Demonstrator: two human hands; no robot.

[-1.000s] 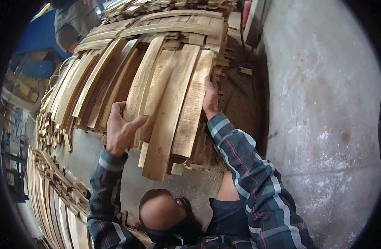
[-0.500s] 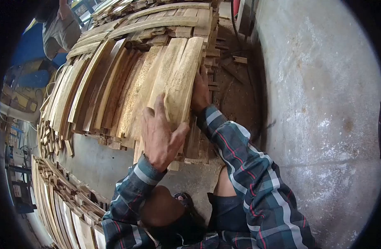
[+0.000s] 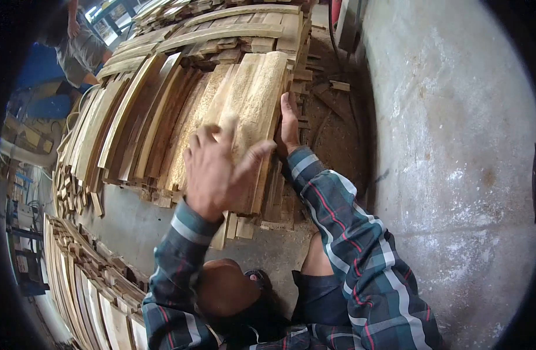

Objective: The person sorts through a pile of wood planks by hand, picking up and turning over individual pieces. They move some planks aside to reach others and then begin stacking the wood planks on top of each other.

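Note:
Light wooden boards (image 3: 257, 87) lie side by side on top of a stack, at its right end. Over their near part is my left hand (image 3: 212, 166), its fingers spread and slightly blurred, holding nothing. My right hand (image 3: 289, 125) rests along the right edge of the outermost board, fingers stretched out and pointing away from me. Part of that hand's inner side is hidden by the board edge. Left of these boards, darker and rough-edged planks (image 3: 168, 128) continue the row.
A second wood stack (image 3: 98, 280) stands at the lower left. More boards (image 3: 233, 32) are piled behind. On the right rises a grey concrete wall (image 3: 449, 146), with debris on the floor (image 3: 338, 128) beside it. Another person (image 3: 81, 52) stands at the upper left.
My left hand has lifted off the boards and shifted left, its fingers spreading. The right hand has come up along the board's edge, showing more of itself. The other person has moved slightly.

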